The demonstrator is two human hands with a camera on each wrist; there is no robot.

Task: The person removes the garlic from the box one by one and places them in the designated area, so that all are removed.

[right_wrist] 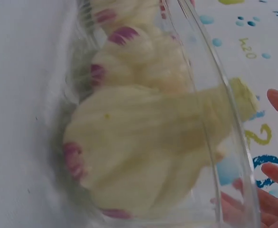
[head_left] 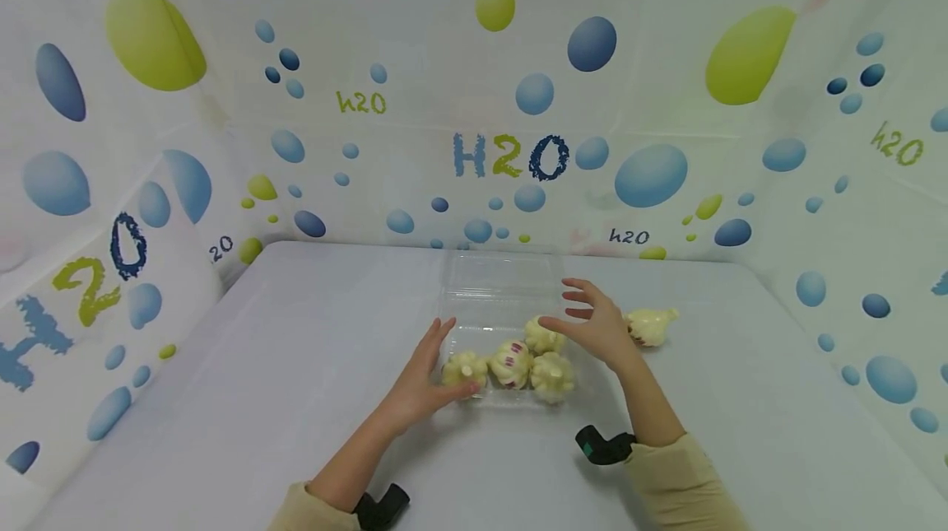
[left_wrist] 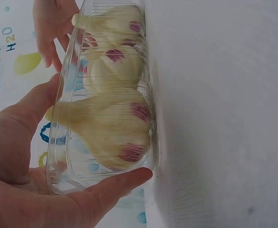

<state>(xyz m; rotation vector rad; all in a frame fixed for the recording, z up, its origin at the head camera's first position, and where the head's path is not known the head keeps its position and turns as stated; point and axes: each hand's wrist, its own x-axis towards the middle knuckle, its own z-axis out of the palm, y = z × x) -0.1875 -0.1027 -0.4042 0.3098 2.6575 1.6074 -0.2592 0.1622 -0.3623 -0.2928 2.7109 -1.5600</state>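
A clear plastic clamshell box [head_left: 485, 401] lies with its lid [head_left: 504, 274] folded back. Several whitish garlic bulbs [head_left: 511, 365] with purple patches sit inside it. My left hand [head_left: 416, 389] is at the box's left end, thumb along the front and straight fingers along the side. Close up in the left wrist view, the left hand [left_wrist: 15, 156] spans the corner beside a garlic bulb [left_wrist: 106, 128]. Above the box's right side, my right hand [head_left: 603, 329] spreads its fingers, holding nothing. The right wrist view has a blurred garlic bulb [right_wrist: 134, 142] behind the clear wall.
Another garlic bulb [head_left: 652, 326] lies on the white table [head_left: 296, 366] just beyond my right hand. A patterned cloth [head_left: 415, 45] with blue and green drops hangs around the back and sides. Black wrist cameras [head_left: 603, 445] sit beneath both forearms.
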